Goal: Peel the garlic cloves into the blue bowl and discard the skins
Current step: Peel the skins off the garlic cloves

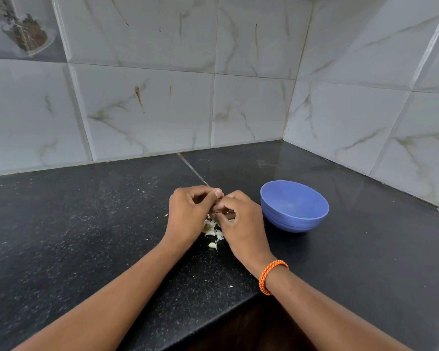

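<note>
My left hand and my right hand meet over the black counter, fingers curled together around a small garlic clove that is mostly hidden between them. Under the hands lies a small heap of pale garlic pieces and skins. The blue bowl stands just right of my right hand; its visible inside looks bare.
The black granite counter runs into a corner of grey marbled wall tiles. Its front edge drops away near the bottom middle. An orange band sits on my right wrist.
</note>
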Tool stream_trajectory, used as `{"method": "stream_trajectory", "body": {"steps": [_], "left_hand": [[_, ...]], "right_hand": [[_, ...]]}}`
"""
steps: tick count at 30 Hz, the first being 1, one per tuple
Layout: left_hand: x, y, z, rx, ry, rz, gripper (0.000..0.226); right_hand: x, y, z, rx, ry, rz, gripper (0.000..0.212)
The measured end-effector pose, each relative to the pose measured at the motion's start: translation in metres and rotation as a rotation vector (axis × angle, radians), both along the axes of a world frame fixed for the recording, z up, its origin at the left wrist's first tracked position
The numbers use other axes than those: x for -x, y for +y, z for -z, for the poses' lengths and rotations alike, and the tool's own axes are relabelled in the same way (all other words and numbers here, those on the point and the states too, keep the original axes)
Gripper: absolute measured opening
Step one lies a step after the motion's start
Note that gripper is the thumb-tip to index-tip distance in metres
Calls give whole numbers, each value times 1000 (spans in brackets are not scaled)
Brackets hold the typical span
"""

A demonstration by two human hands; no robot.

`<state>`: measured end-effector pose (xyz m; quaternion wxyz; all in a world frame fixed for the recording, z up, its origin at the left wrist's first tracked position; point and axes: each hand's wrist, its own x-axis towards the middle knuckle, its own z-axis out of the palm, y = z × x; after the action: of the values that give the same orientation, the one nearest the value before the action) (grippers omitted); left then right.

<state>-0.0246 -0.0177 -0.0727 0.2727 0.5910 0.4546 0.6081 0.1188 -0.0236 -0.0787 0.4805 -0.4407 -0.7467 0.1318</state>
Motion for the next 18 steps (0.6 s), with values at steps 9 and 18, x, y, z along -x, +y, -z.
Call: {"method": "stream_trajectory", "body": {"steps": [9,18], "left_hand": [[27,14,-24,64,67,82,30],[84,-11,-20,225,272,16,25]], "right_hand": [[-3,1,1,-45,33,-4,16],[21,-33,2,-134,-329,-275,17]]}}
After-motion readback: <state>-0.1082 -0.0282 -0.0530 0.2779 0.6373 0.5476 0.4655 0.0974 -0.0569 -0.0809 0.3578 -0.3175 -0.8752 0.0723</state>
